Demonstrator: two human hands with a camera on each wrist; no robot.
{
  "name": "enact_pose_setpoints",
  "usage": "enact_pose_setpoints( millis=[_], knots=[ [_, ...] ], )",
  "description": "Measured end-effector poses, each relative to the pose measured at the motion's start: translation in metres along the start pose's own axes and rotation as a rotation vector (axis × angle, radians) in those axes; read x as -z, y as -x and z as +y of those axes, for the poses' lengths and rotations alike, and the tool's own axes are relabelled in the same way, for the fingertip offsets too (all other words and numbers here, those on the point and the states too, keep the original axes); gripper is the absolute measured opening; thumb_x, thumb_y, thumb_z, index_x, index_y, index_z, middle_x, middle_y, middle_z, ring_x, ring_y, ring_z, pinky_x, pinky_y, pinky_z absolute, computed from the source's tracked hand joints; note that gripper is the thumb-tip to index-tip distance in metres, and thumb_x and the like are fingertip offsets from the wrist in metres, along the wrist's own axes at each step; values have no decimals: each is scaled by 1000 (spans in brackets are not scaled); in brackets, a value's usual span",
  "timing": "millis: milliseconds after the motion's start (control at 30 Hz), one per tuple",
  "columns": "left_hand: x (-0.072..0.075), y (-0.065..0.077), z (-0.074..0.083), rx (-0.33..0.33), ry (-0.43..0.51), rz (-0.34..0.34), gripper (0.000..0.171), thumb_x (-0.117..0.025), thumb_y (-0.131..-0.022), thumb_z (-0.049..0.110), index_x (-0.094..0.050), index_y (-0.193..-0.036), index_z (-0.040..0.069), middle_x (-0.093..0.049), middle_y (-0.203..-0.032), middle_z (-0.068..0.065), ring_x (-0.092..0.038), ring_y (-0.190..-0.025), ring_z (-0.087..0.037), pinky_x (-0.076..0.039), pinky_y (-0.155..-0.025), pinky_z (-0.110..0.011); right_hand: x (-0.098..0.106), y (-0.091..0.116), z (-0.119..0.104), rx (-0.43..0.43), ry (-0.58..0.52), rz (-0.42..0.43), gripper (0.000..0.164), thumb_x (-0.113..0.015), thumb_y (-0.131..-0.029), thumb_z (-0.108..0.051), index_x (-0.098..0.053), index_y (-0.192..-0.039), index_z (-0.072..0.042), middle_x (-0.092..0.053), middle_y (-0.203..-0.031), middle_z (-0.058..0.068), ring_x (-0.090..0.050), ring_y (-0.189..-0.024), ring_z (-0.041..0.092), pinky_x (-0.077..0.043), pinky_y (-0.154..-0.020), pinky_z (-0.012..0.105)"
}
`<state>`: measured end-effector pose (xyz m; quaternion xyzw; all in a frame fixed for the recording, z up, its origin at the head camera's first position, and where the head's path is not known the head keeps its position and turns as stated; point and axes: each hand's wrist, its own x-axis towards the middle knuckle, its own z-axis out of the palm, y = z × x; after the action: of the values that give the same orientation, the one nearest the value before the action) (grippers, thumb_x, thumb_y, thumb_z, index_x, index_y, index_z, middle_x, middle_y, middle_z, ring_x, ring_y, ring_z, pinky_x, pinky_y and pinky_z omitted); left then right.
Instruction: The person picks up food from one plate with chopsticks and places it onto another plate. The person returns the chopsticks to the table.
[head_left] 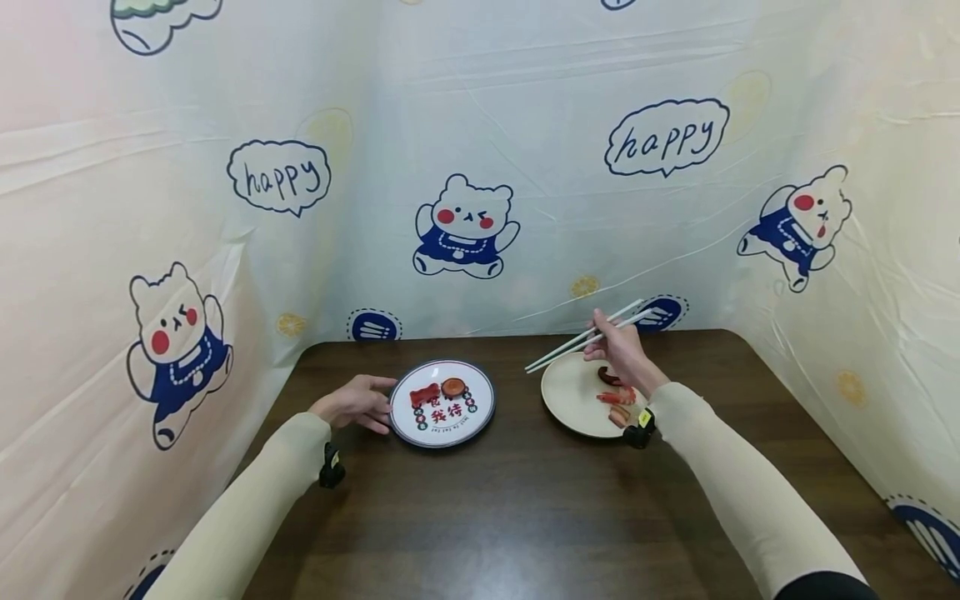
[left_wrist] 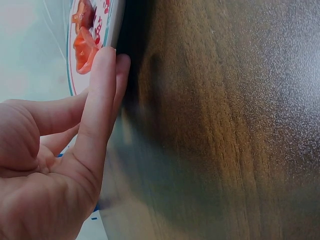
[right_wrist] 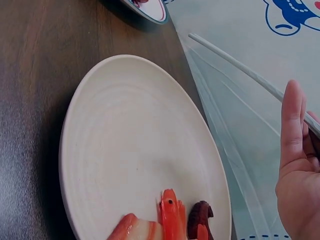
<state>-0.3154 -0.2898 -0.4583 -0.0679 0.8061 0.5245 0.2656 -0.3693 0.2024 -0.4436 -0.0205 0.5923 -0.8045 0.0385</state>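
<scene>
My left hand [head_left: 358, 404] touches the left rim of a white plate [head_left: 442, 435] printed with red characters and a blue border; its fingers lie fairly straight against the edge [left_wrist: 105, 75]. A red wavy strip of food [head_left: 425, 394] and a round brownish-orange piece [head_left: 453, 387] lie on that plate. In my right hand [head_left: 621, 350] I hold a pair of pale chopsticks [head_left: 558, 354], tips pointing left, above the far side of a cream plate [head_left: 566, 404]. That plate carries a shrimp [right_wrist: 172, 215], a dark curled piece [right_wrist: 200, 217] and a striped pinkish piece [right_wrist: 135, 229]. Nothing shows between the chopstick tips.
Both plates stand on a dark wooden table [head_left: 480, 517], with a gap between them. A pale curtain [head_left: 547, 225] printed with bears and the word "happy" surrounds the table at the back and sides. Each wrist wears a small black camera [head_left: 332, 467].
</scene>
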Motion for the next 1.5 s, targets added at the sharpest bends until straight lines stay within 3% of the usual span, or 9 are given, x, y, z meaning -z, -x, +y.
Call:
enact_pose_setpoints(
  millis=[267,667,1000,1267,1500],
  knots=[
    [1,-5,-5,3,4,6,66,-58,-103,-4,-31,-164,1,-61,-108,-24,-71,-82,-28,-66,-79,-43,8,4,-4,-9,-9,-28,41,-54,-111,-33,-62,-109,7,-68,-79,10,-68,-58,15,-64,-56,29],
    [0,-6,-4,4,-3,11,66,-59,-103,-4,-32,-163,1,-62,-106,-23,-71,-81,-28,-66,-79,-43,23,8,-4,-1,6,-47,36,-53,-111,-33,-68,-96,-4,-67,-75,8,-68,-57,14,-63,-55,28],
    [-1,-4,-3,8,-7,21,67,-59,-103,-5,-32,-163,1,-61,-109,-24,-71,-84,-29,-66,-79,-44,34,12,-10,-7,20,-41,44,-53,-111,-33,-59,-114,10,-68,-78,8,-68,-57,14,-63,-55,29],
    [0,-3,-1,4,-2,14,67,-59,-103,-5,-31,-164,0,-61,-108,-24,-71,-83,-28,-66,-79,-44,41,16,-14,17,11,-109,38,-49,-113,-29,-70,-98,-2,-68,-78,10,-68,-57,15,-64,-56,28],
    [0,-3,-2,4,-2,17,66,-59,-103,-5,-32,-163,1,-61,-108,-24,-71,-84,-29,-66,-79,-44,48,17,-16,40,6,-155,38,-47,-114,-27,-66,-103,4,-68,-77,8,-69,-57,14,-63,-56,27]
  ],
)
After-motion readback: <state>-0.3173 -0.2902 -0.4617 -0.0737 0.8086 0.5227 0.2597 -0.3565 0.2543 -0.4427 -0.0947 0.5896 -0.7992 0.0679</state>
